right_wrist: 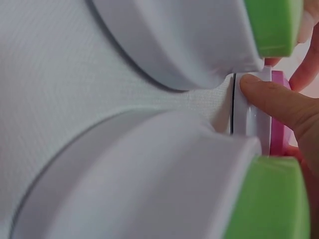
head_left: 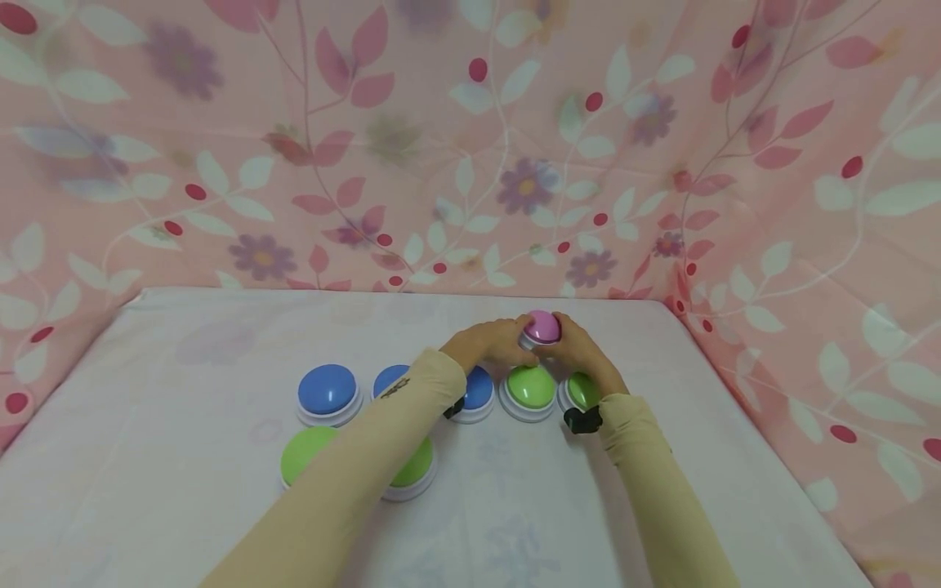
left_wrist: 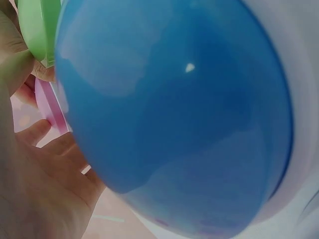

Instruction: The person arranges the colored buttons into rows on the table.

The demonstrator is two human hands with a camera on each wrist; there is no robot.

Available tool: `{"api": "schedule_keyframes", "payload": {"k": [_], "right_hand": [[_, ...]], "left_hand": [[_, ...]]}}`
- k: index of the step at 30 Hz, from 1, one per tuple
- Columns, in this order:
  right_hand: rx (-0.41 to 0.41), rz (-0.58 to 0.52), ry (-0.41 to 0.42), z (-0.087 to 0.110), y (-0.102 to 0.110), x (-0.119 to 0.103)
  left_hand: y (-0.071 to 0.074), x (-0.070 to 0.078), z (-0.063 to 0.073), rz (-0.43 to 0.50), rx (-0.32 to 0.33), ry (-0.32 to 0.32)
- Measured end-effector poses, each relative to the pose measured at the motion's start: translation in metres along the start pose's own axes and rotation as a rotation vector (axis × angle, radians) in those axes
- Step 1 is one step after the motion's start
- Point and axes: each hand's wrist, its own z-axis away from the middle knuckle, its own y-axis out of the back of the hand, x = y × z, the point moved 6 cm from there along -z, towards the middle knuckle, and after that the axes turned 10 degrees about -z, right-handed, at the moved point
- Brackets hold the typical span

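Note:
A pink-domed push button (head_left: 543, 327) with a white base sits behind the row of other buttons, held between both hands. My left hand (head_left: 494, 341) grips its left side, while my right hand (head_left: 584, 353) holds the opposite side. In the right wrist view, the right thumb (right_wrist: 271, 97) presses along the white base. Just in front of it is a green push button (head_left: 531, 387), and another green push button (head_left: 583, 394) lies partly hidden under the right wrist. A blue push button (head_left: 480, 388) stands below the left wrist, filling much of the left wrist view.
Farther left are a blue push button (head_left: 327, 389) and another blue one (head_left: 390, 377), partly covered by the left sleeve. Two green push buttons, one at left (head_left: 305, 452), lie nearer me beneath that forearm. A floral curtain (head_left: 441, 163) borders the white-covered table (head_left: 500, 506).

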Motion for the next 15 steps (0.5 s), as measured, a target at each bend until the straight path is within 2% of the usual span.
{"api": "schedule_keyframes", "payload": {"k": [15], "right_hand": [[0.058, -0.037, -0.031, 0.003, 0.0046, 0.0003]], "left_hand": [[0.0008, 0.0032, 0.003, 0.004, 0.007, 0.009]]}}
